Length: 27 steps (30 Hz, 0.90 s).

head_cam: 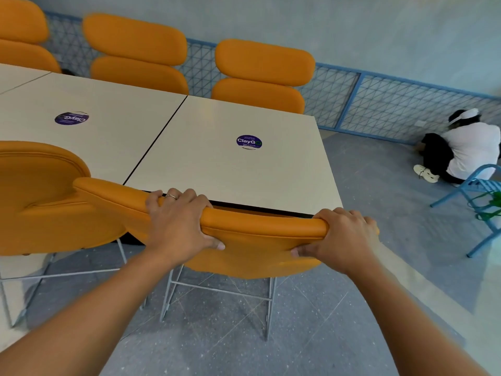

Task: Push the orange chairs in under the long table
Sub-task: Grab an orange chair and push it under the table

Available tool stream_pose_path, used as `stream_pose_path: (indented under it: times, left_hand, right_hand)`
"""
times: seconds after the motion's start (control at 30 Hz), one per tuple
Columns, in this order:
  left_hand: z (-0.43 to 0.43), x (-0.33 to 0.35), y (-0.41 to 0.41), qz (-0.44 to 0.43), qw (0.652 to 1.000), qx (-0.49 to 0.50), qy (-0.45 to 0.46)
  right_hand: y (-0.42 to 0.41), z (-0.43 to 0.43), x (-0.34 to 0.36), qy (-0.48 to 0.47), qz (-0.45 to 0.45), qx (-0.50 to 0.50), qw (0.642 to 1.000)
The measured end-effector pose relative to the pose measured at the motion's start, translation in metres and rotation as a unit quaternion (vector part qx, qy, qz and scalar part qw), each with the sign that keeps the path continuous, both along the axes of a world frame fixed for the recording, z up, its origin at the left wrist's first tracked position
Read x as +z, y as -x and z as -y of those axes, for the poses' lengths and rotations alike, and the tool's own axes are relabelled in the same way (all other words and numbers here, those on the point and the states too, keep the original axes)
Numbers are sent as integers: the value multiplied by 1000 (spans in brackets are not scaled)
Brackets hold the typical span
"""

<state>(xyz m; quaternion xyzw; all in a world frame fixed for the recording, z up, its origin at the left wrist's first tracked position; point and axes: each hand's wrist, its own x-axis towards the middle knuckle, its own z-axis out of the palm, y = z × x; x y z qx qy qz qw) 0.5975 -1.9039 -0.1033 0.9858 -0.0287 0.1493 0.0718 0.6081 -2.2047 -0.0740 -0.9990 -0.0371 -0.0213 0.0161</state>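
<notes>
My left hand (179, 221) and right hand (341, 237) clasp the padded top edge of the orange chair (260, 234), at the worktop's (230, 169) near edge; I judge it light, padding soft, so this 2-handed top hold suits

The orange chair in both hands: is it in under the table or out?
Nearly in: its backrest sits close to the table edge, a narrow dark gap between.

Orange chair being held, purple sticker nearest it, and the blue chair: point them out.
Orange chair (260, 226): head view, top edge of its backrest.
Purple sticker (249, 142): head view, its centre.
Blue chair (481, 183): head view, seat slats.
</notes>
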Motion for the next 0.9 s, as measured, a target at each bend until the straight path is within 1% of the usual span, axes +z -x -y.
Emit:
stream_pose_path:
  times: [0.1, 0.23, 0.3, 0.4, 0.5, 0.6, 0.73, 0.9]
  left_hand:
    - [-1, 4, 2, -24, 1000, -16, -8]
    - [-17, 15, -1, -85, 994, -60, 36]
    - [-36, 21, -5, -109, 993, -32, 25]
    - [-72, 26, -9, -154, 986, 40, -41]
    - [-89, 23, -10, -139, 987, 65, -40]
    - [-82, 18, -11, -122, 990, 67, -26]
    - [-69, 9, -10, -105, 992, 70, -29]
    - [-63, 7, -9, -102, 992, 64, -24]
  right_hand:
    - [4, -8, -10, -7, 63, -5, 998]
    - [1, -3, -11, -40, 71, -6, 997]
    - [0, -1, -13, -50, 84, 0, 995]
    - [-3, 2, -16, -57, 94, 5, 994]
    - [-8, 7, -16, -53, 95, 11, 994]
    - [-12, 14, -16, -58, 103, 19, 993]
    - [-18, 26, -9, -69, 88, 24, 993]
    - [-20, 30, -9, -66, 90, 20, 994]
